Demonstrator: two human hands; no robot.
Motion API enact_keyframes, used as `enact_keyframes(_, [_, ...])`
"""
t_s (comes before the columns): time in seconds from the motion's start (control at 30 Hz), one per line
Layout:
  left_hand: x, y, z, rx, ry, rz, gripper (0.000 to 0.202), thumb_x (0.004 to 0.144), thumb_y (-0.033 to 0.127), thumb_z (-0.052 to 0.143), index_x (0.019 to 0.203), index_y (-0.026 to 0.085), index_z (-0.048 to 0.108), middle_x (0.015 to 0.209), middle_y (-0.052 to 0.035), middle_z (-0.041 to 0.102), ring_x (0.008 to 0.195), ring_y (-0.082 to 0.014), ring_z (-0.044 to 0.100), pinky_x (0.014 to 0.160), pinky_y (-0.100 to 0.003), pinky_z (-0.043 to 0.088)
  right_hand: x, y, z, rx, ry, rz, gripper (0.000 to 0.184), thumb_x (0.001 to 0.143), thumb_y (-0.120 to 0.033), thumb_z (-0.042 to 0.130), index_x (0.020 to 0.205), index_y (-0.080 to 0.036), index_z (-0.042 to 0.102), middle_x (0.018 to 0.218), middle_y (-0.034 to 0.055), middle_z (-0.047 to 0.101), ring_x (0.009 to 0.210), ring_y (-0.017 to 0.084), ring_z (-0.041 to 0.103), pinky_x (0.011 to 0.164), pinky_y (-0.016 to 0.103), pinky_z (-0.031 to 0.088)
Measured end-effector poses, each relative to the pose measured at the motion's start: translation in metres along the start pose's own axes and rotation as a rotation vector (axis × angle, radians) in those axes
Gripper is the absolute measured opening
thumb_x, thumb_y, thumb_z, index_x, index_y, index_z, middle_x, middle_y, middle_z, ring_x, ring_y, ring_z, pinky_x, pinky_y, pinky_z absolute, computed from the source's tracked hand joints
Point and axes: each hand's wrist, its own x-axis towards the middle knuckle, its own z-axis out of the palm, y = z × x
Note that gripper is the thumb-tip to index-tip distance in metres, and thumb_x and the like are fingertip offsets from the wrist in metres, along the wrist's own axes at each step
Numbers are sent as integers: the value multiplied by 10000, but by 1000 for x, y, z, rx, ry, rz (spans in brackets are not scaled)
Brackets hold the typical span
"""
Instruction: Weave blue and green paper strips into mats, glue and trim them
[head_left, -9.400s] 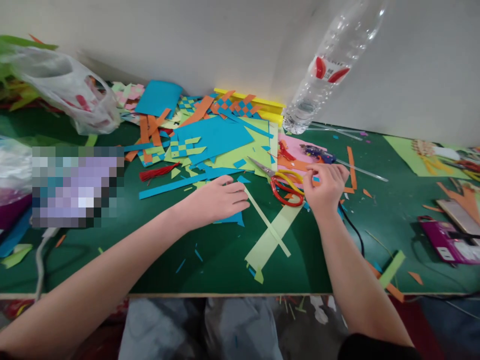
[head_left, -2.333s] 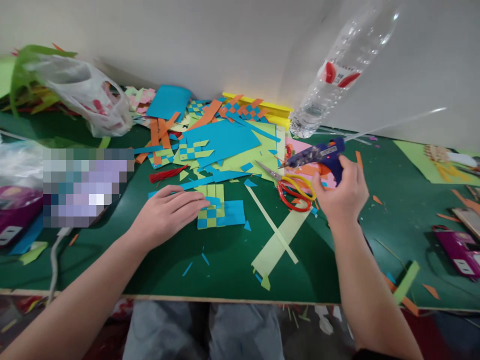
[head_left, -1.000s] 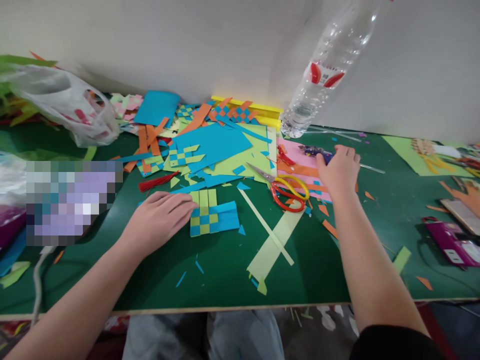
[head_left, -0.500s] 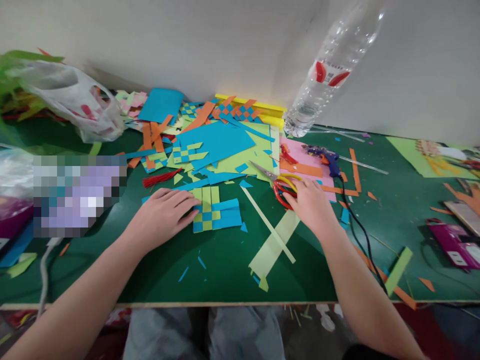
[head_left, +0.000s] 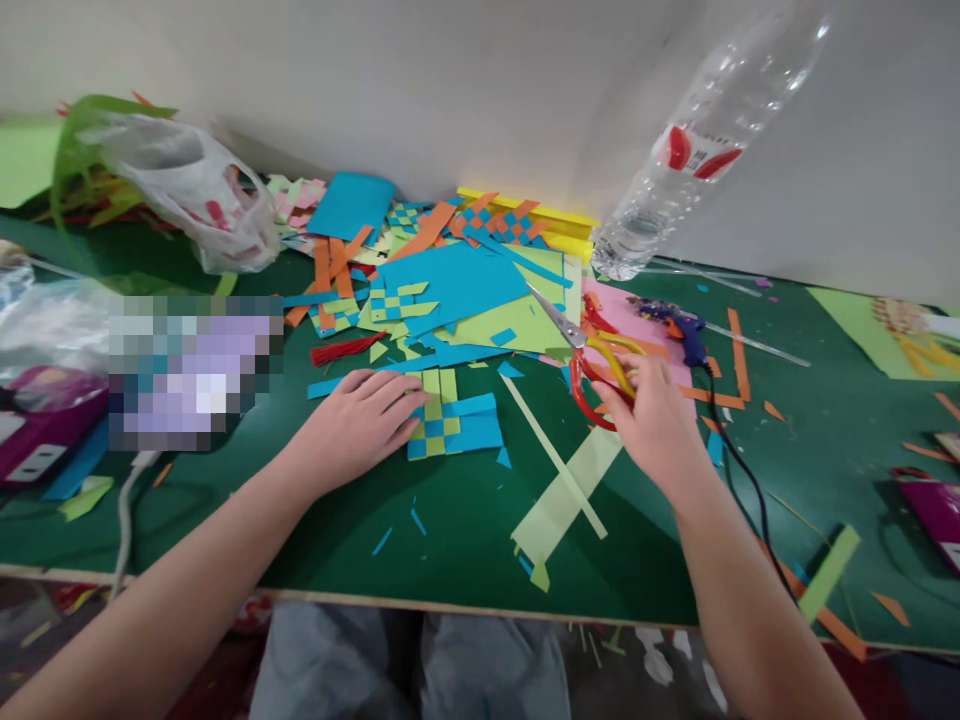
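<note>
My left hand lies flat with its fingers stretched out, pressing the left edge of a small woven mat of blue and light-green paper strips on the green table. My right hand is closed on the red and yellow handles of a pair of scissors, whose blades point up and to the left over the paper pile. A blue glue gun lies on pink paper just behind the right hand, its black cord trailing toward the table's front edge.
A heap of blue, green and orange paper sheets and strips fills the back middle. A clear plastic bottle stands behind it, a plastic bag at the back left. Light-green strips lie crossed in front. Purple boxes sit at both sides.
My right hand set the glue gun down on the pink paper, came back to the scissors and has now lifted them by the handles. My left hand stayed on the woven mat.
</note>
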Motion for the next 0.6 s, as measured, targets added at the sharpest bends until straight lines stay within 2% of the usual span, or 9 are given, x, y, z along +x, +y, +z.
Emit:
enact_keyframes(0.17, [2,2,-3,-69,12,-48,220,934,252,480,1072,195,642,1114,-69,677,1031,-248,615,844,-397,434,-11,-13,-8,101,-134,-73,429,825,-472,596,1146,-198,516,1085,121,663,954,292,652,716,380,508])
enact_keyframes(0.33, [0,1,-7,-135,38,-8,133,901,256,540,963,223,653,965,-26,702,915,-202,638,860,-372,414,-24,-35,-14,6,-312,-163,385,764,-524,634,962,-212,527,894,58,682,716,232,652,554,303,437])
enact_keyframes(0.47, [-2,0,-9,-152,34,26,95,897,281,561,877,235,640,869,4,694,836,-169,634,858,-355,397,-28,-44,-13,-79,-340,-223,342,771,-530,597,872,-213,519,732,27,652,543,189,595,462,266,320])
enact_keyframes(0.6, [-3,-2,-6,-181,7,36,141,891,364,579,880,239,644,857,-1,690,819,-171,636,859,-359,382,-29,-42,-11,-130,-355,-255,331,778,-528,589,851,-216,508,720,19,648,546,190,600,450,255,253])
